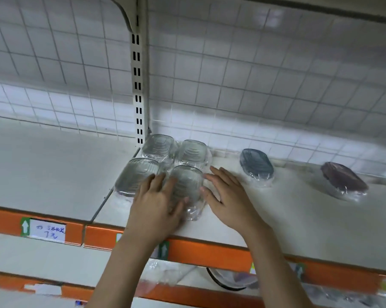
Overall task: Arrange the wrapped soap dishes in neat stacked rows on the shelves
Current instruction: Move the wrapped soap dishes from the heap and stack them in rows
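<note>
Four clear plastic-wrapped soap dishes sit in a two-by-two block on the white metal shelf, beside the slotted upright post: far-left dish, far-right dish, near-left dish and near-right dish. The left hand lies with straight fingers over the near-right dish, its fingertips reaching the gap between the near pair. The right hand is flat and spread, its thumb touching that dish's right side. Well to the right stand a wrapped grey-blue oval dish and, further right, a wrapped dark brown oval dish, each alone. An orange price strip edges the shelf, with a handwritten white label at left.
</note>
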Demonstrator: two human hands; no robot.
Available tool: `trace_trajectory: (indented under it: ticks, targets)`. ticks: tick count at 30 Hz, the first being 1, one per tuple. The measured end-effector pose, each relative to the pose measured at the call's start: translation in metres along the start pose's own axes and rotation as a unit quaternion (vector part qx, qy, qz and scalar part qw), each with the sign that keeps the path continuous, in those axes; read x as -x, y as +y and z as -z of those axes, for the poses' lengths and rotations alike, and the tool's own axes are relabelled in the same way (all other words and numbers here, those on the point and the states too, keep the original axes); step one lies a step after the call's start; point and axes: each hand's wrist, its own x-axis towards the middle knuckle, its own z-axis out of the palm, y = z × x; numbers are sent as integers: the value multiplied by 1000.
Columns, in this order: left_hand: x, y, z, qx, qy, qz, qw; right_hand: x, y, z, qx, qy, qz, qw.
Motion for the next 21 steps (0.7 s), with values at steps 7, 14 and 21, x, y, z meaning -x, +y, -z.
trace_trajectory:
  ticks: [7,14,21]
  targets:
    - [-10,26,-3,-47,-46,29,997,-29,47,31,124,-8,-123,985]
    - [-12,28,-4,-40,-49,50,997,-35,76,17,175,-60,-170,968]
    - [-7,19,-4,-8,0,9,1000,-46,50,6,148,-54,-143,977]
